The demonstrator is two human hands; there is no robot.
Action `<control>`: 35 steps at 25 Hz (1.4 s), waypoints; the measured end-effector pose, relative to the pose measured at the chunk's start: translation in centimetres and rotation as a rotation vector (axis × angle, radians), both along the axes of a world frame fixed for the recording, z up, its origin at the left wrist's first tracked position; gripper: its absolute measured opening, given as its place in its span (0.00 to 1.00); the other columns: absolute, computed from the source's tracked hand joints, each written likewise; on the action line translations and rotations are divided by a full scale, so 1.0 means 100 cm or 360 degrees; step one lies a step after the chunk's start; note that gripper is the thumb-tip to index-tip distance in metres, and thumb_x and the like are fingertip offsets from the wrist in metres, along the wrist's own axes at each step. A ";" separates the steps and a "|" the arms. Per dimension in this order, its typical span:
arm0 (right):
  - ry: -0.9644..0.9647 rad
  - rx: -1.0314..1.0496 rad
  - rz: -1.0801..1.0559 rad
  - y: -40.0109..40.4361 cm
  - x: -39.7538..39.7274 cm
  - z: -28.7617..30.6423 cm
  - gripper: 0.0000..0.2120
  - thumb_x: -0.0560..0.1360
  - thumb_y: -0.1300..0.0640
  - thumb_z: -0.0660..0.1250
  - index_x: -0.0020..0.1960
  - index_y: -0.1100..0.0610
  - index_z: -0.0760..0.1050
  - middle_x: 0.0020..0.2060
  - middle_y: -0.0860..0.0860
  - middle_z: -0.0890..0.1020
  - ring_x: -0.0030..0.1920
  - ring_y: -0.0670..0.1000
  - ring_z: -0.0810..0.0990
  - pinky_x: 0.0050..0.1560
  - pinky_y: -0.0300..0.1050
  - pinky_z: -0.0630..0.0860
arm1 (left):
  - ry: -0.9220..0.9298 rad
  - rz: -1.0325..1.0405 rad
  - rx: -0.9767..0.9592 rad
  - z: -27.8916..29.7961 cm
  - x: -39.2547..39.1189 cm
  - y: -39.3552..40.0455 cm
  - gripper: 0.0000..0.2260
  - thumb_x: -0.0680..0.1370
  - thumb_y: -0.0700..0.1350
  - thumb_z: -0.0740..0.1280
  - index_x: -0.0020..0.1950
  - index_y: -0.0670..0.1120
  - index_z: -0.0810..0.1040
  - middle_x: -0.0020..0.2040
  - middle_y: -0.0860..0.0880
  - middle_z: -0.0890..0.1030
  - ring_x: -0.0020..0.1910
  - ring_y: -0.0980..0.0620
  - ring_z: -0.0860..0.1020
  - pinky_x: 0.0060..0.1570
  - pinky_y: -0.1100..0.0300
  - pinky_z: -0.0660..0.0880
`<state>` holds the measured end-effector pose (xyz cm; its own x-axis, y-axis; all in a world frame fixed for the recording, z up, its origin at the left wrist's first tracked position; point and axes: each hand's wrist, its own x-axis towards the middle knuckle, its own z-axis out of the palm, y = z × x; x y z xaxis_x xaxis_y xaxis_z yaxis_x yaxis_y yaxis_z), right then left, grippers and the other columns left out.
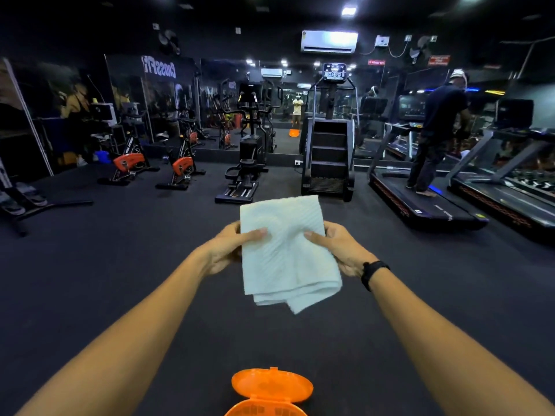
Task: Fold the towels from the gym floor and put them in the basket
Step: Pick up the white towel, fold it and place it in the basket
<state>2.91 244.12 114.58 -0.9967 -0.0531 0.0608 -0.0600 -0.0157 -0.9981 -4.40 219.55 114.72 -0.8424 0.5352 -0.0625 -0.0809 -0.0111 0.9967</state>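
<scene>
1. Both hands are held out in front, chest-high. The left hand (pixel 223 249) pinches the left edge of the towel (pixel 285 253), thumb on top and fingers behind. The right hand (pixel 333 250) pinches the right edge the same way.
2. The towel is white, already folded into a narrow panel. It hangs in the air between the hands, well above the floor (pixel 120 280). Loose layered ends droop at the bottom, one corner poking lower right.
3. The basket (pixel 271 391) is orange, lid flipped open, on the floor directly below, at the frame's bottom edge. Its inside is barely visible; I cannot tell what it holds.
4. Step in hand, as I judge it: finish the fold, then lower the towel in.
5. To do it well: keep both thumbs clamped so the layers don't slide, bring the top edge down over the drooping ends or tuck that stray corner first, and square the edges before letting go.
6. Lower it straight down over the basket mouth and clear the raised lid. Release only once the towel sits inside, or it may spring open.
7. Counts: towels 1, none seen on the floor. Baskets 1, plus its orange reflection in the far mirror. Hands 2. Watch (pixel 374 273) 1, on the right wrist.
8. Background: spin bikes (pixel 129 163) 2 on the floor, stair climber (pixel 329 151) 1, treadmills (pixel 420 199) 2, person on the treadmill (pixel 435 136) 1.
</scene>
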 end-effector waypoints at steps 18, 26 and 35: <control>-0.0344 -0.0350 -0.0024 0.005 -0.005 0.005 0.26 0.79 0.37 0.54 0.65 0.54 0.74 0.57 0.54 0.82 0.54 0.57 0.80 0.46 0.51 0.79 | 0.0498 0.0026 0.0231 -0.002 0.001 0.005 0.21 0.73 0.24 0.63 0.37 0.48 0.86 0.61 0.48 0.79 0.60 0.47 0.78 0.53 0.45 0.77; -0.0127 0.0197 0.0014 0.013 -0.010 -0.001 0.35 0.63 0.69 0.78 0.65 0.55 0.69 0.64 0.55 0.74 0.60 0.54 0.77 0.56 0.51 0.79 | 0.0251 -0.0063 0.0290 0.003 0.007 0.009 0.11 0.72 0.41 0.67 0.54 0.48 0.79 0.59 0.42 0.80 0.53 0.43 0.75 0.43 0.55 0.72; -0.0127 -0.0045 0.0000 0.009 -0.011 0.000 0.26 0.69 0.54 0.74 0.65 0.55 0.72 0.60 0.55 0.81 0.57 0.54 0.82 0.55 0.57 0.79 | 0.0170 -0.0016 0.0230 -0.001 0.009 0.009 0.26 0.70 0.31 0.73 0.66 0.43 0.74 0.64 0.40 0.77 0.61 0.41 0.78 0.53 0.43 0.79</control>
